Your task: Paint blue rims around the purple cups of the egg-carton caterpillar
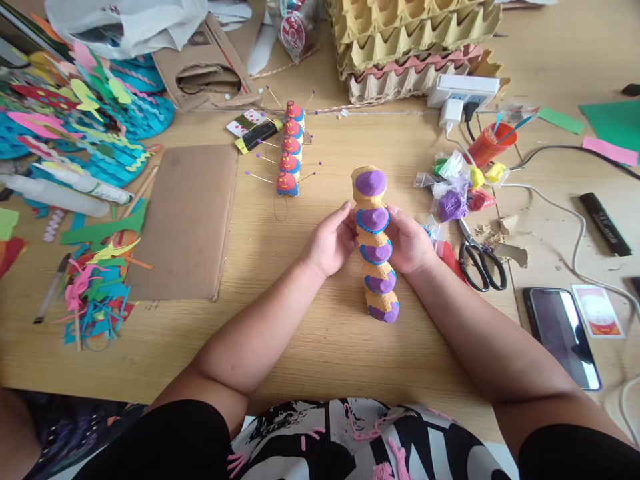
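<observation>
Between both hands is an egg-carton strip (379, 252), orange with purple clay caps and blue edging on its row of bumps. My left hand (334, 239) grips its left side near the upper bumps, the fingertips partly hidden behind it. On the opposite side my right hand (409, 239) holds it at about the same height. Beyond my left hand stands a finished-looking egg-carton caterpillar (290, 150) with red smiling faces, blue edges and purple-tipped sticks poking out on both sides. Bagged purple clay (453, 203) lies to the right of my right hand.
Scissors (481, 257), an orange cup (493, 145), a phone (564, 337) and a black marker (605, 223) are on the right. Stacked egg trays (410, 47) and a power strip (464, 87) stand at the back. Leftward lie cardboard (185, 223), paper scraps (100, 287) and glue bottles (75, 187).
</observation>
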Motion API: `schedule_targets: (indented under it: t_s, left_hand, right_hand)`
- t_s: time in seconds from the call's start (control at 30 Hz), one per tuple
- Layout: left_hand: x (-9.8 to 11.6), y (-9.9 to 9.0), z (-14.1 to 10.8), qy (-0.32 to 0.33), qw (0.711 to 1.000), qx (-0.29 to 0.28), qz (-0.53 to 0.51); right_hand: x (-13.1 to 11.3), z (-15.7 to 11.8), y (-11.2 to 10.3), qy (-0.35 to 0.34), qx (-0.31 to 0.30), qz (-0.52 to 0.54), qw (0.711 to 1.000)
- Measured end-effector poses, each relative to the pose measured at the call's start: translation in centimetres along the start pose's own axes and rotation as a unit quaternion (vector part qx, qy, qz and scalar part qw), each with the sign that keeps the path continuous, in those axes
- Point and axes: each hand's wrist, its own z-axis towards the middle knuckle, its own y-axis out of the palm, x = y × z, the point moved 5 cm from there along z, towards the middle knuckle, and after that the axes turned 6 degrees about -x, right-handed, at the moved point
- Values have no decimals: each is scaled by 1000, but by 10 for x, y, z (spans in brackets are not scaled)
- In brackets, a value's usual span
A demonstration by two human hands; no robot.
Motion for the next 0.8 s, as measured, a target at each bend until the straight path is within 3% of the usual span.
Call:
schedule_targets:
  t_s: [0.37, 0.53, 0.8]
  left_hand:
    - [-2, -3, 0, 49, 998, -28, 41]
    - [-2, -2, 0, 31, 999, -10, 38]
    - [-3, 4, -3, 58, 996, -1, 65]
  right_hand:
    - [0, 1, 1, 3, 4, -18, 1000]
    - [-1, -1, 4, 20, 5, -27, 999]
    - [-3, 0, 3, 12, 9, -39, 999]
